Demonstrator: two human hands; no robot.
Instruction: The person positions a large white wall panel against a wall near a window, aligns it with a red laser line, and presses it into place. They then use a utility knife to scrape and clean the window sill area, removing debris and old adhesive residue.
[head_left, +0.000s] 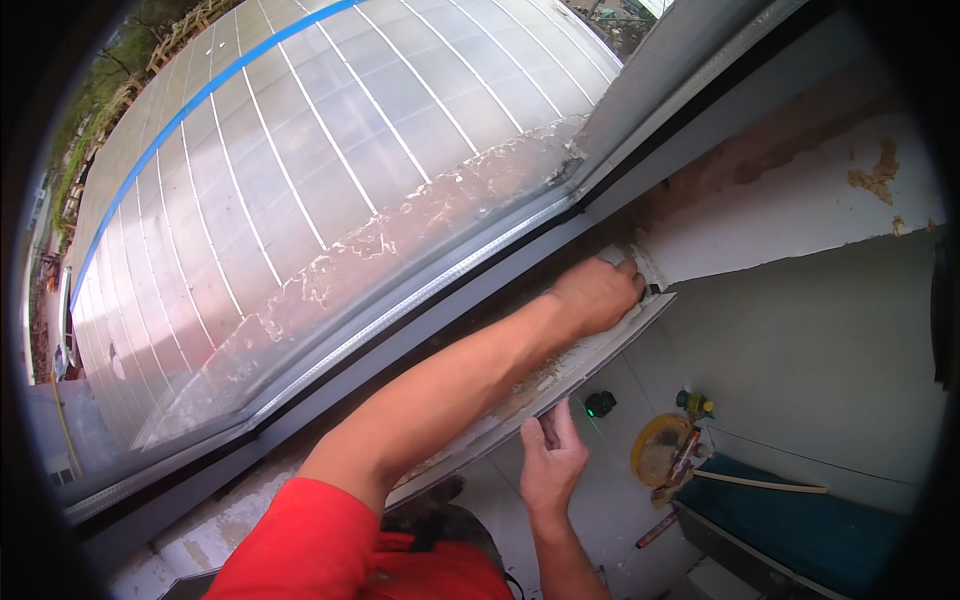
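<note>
My left hand (600, 294) reaches across the window sill to its right-hand corner, fingers curled down beside a small dark piece (654, 289). Whether it grips that piece is hidden. Along the sill's room side runs a long pale board or strip (585, 367), with rough, flaking mortar (544, 379) behind it. Below this strip is my right hand (553, 457), palm side up, its thumb and fingers raised and the fingertips at or just under the edge. A firm grip on the edge cannot be made out.
The window frame (420, 300) and glass slant across the view, a ribbed pale roof (337, 112) outside. On the floor lie a laser level (600, 404) with a green light, a yellow-rimmed round container (643, 450), a tube (656, 529) and a blue-green sheet (795, 517). A wall (787, 322) stands right.
</note>
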